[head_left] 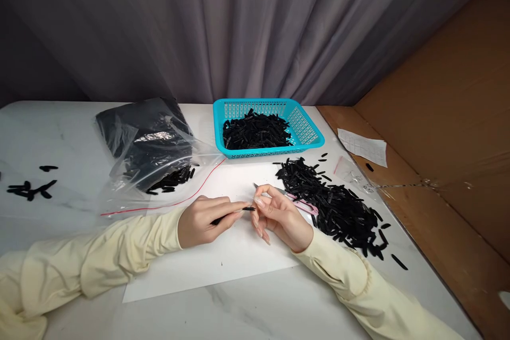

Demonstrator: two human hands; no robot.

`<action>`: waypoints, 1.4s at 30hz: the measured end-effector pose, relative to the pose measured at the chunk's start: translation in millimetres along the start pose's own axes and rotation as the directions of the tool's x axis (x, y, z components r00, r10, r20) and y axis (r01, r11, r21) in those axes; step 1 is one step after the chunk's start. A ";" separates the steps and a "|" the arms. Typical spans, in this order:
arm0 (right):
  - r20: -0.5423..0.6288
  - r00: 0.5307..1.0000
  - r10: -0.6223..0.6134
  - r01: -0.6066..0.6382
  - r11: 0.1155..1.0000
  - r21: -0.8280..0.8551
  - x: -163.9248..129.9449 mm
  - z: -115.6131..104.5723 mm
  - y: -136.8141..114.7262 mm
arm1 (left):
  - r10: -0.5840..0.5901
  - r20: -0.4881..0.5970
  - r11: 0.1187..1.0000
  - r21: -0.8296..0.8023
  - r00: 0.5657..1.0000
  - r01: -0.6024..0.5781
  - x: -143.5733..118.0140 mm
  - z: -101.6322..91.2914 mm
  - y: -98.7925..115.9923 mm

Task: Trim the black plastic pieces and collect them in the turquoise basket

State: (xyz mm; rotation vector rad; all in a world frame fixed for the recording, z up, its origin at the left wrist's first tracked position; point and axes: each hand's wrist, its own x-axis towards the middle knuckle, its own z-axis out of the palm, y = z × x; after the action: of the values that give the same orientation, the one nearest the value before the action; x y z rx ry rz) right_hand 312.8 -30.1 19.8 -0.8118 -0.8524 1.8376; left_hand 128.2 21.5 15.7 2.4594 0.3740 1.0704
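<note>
My left hand (209, 219) pinches a thin black plastic strip (235, 213) over a white sheet (223, 260). My right hand (279, 218) meets the strip's tip with its fingertips and holds pink-handled snips (303, 203), whose metal blade pokes out past the fingers. A large heap of loose black strips (338, 207) lies just right of my right hand. A turquoise basket (306, 127) behind the sheet holds several more black strips.
A clear zip bag (147, 149) with black strips spilling out lies at the left. A few stray strips (30, 188) sit at the far left. A cardboard wall (446, 133) rises on the right, with a paper slip (364, 146) beside it. Grey curtain behind.
</note>
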 end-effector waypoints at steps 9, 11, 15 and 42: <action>0.026 0.999 0.031 -0.032 0.999 0.031 -1.0 -1.3 -3.2 | 0.006 0.013 1.000 0.012 1.000 -0.006 0.7 -1.3 1.0; 0.022 0.999 0.027 -0.028 0.999 0.031 -0.8 -2.1 -2.4 | 0.007 0.011 1.000 0.010 1.000 -0.007 0.7 -1.2 0.6; 0.006 1.000 0.016 -0.017 0.999 0.038 0.0 -4.0 -1.0 | 0.003 0.018 1.000 0.003 1.000 -0.003 -0.6 -0.3 -0.8; -0.185 0.983 -0.001 -0.004 1.000 -0.030 -0.7 0.7 1.9 | -0.048 -0.032 0.993 -0.112 0.998 0.044 1.9 -0.1 1.1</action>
State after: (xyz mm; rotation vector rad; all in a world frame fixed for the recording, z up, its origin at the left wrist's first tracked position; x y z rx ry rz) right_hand 311.6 -31.5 18.8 -0.9861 -0.7622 1.7231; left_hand 129.5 21.4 17.5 2.3260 0.3691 1.0859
